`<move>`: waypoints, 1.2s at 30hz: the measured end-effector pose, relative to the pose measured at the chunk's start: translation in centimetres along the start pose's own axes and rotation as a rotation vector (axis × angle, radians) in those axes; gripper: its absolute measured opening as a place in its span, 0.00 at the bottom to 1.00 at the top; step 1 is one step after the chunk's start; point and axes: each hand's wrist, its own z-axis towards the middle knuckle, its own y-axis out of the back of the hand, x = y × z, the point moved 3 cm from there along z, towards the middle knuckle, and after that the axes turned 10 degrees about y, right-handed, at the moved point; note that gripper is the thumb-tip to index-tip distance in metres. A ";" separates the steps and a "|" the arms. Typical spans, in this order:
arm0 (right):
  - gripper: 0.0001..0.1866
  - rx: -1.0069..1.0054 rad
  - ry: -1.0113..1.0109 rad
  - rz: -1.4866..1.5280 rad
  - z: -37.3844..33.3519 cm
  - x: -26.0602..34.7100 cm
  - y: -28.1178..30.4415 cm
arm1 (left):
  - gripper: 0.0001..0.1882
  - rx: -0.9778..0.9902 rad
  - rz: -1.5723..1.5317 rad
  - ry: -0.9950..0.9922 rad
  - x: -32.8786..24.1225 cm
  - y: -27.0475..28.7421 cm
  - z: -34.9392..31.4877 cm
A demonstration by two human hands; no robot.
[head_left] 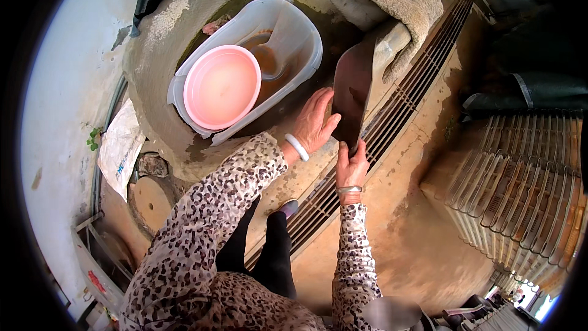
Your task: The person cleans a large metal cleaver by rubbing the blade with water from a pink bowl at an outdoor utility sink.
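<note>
A long, dark brown, flat piece with a rounded outer edge (353, 89) stands tilted at the rim of the basin. Closed around its near end is my right hand (352, 168), the thumb on top. My left hand (312, 124) lies beside its left edge, fingers stretched out and the thumb apart; whether the fingertips touch it I cannot tell. Left of my hands, a translucent plastic tub (293, 24) rests in the basin with brownish liquid in it. Inside that tub sits a round pink basin (223, 86) holding cloudy liquid.
The concrete basin (160, 79) curves around the tub. A beige towel (404, 0) drapes over its far right rim. A metal floor grate (407, 101) runs diagonally along its right side. Stacked wire-framed racks (520, 190) stand at right, and a white sack (119, 144) lies at left.
</note>
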 end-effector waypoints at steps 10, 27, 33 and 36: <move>0.43 0.408 0.442 -0.723 -5.7 2.3 -3.0 | 0.18 -0.087 -1.182 0.902 5.2 2.4 -8.9; 0.55 0.604 0.051 -0.407 -14.8 -3.4 -6.7 | 0.38 0.377 0.775 0.132 7.0 0.4 -9.6; 0.55 0.529 0.132 -0.399 -6.0 -3.9 -7.2 | 0.37 0.283 0.757 0.050 6.1 -0.2 -1.6; 0.58 0.678 0.022 -0.349 -14.0 -4.3 -5.8 | 0.38 0.468 0.708 0.089 6.8 0.4 -9.1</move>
